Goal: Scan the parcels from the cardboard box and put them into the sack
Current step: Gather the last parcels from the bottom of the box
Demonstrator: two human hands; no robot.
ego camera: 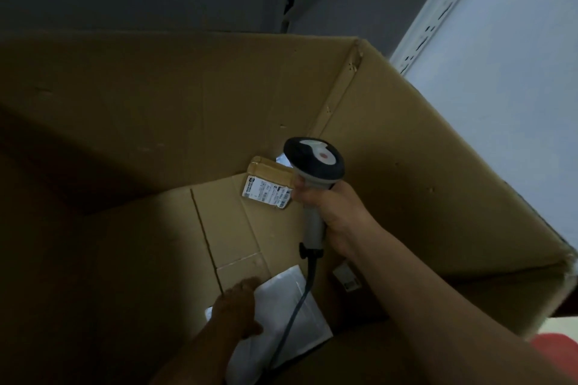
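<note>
I look down into a large cardboard box (406, 141). My right hand (331, 212) grips the handle of a grey and black barcode scanner (314, 162), whose head hangs over the box's far corner. A small brown parcel (266, 181) with a white label lies on the floor of the box just left of the scanner head. My left hand (237, 312) holds the left edge of a white padded mailer (281, 316) low in the box, thumb on its top face. The scanner's cable runs across the mailer. No sack is in view.
Another parcel's white label (347, 278) shows under my right forearm. A bit of pale packaging (283, 159) peeks out behind the scanner head. A white perforated shelf upright (438, 6) stands beyond the box on the right. Something red (560, 344) sits at the lower right.
</note>
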